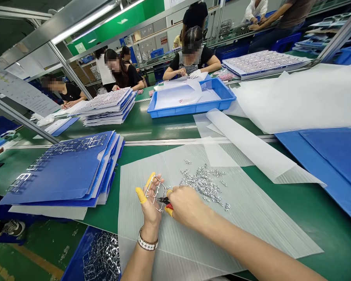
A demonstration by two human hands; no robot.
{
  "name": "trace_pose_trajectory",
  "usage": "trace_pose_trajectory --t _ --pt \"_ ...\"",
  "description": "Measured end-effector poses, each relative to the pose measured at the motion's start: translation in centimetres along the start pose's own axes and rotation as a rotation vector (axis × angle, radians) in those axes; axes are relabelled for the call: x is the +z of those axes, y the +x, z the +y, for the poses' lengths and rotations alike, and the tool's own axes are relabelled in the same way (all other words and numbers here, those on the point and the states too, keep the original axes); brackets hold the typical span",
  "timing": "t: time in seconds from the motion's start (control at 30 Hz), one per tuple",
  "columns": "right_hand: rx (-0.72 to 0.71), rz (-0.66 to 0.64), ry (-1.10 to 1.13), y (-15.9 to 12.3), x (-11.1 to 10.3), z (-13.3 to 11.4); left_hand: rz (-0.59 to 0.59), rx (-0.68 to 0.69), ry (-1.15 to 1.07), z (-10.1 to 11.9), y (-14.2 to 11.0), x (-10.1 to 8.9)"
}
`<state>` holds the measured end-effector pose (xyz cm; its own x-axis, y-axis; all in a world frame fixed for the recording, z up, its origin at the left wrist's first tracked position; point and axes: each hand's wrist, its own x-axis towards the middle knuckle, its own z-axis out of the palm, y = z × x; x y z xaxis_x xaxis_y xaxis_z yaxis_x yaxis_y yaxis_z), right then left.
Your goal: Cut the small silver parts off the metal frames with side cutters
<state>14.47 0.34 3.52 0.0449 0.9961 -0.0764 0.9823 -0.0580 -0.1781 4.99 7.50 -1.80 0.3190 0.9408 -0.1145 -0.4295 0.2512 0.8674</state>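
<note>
My left hand [151, 205], with yellow finger cots on thumb and forefinger, pinches a small silvery metal frame [156, 192] over a translucent sheet [251, 226]. My right hand [185, 203] is closed round red-handled cutters [165, 202] whose jaws meet the frame. A heap of small silvery clipped parts [203, 182] lies just beyond my right hand on the sheet.
A stack of blue boards with metal frames [67, 171] lies at left. A blue tray [190, 97] with white sheets sits across the green belt. Blue boards [333, 160] are at right. A blue bin of frames [99, 257] is below. Several people work opposite.
</note>
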Motion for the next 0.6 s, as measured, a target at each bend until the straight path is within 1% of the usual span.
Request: trace_pose_trajectory --t 0.1,0.23,0.3,0.37,0.43,0.5,0.57,0.6 --pt "0.000 -0.016 0.005 0.1 -0.2 0.1 -0.009 0.009 -0.010 0.1 0.0 0.2" --pt "0.037 -0.024 0.012 -0.1 -0.6 0.7 -0.011 0.007 -0.029 0.3 0.1 0.1" --pt "0.055 -0.013 0.013 -0.4 -0.4 1.4 0.000 0.005 -0.041 0.4 0.5 -0.4" --pt "0.076 0.001 0.023 -0.8 0.1 2.2 0.035 0.020 -0.045 1.0 1.2 -1.4" --pt "0.111 0.005 0.049 -1.3 0.8 3.0 0.083 0.051 -0.027 2.0 1.8 -3.1" --pt "0.146 0.014 0.083 -1.9 1.3 3.6 0.127 0.092 0.034 3.6 2.0 -5.4" --pt "0.171 0.041 0.125 -2.4 1.7 3.9 0.179 0.146 0.157 5.5 1.4 -8.6" --pt "0.182 0.055 0.151 -2.6 1.8 4.0 0.227 0.185 0.245 6.5 0.8 -10.5"
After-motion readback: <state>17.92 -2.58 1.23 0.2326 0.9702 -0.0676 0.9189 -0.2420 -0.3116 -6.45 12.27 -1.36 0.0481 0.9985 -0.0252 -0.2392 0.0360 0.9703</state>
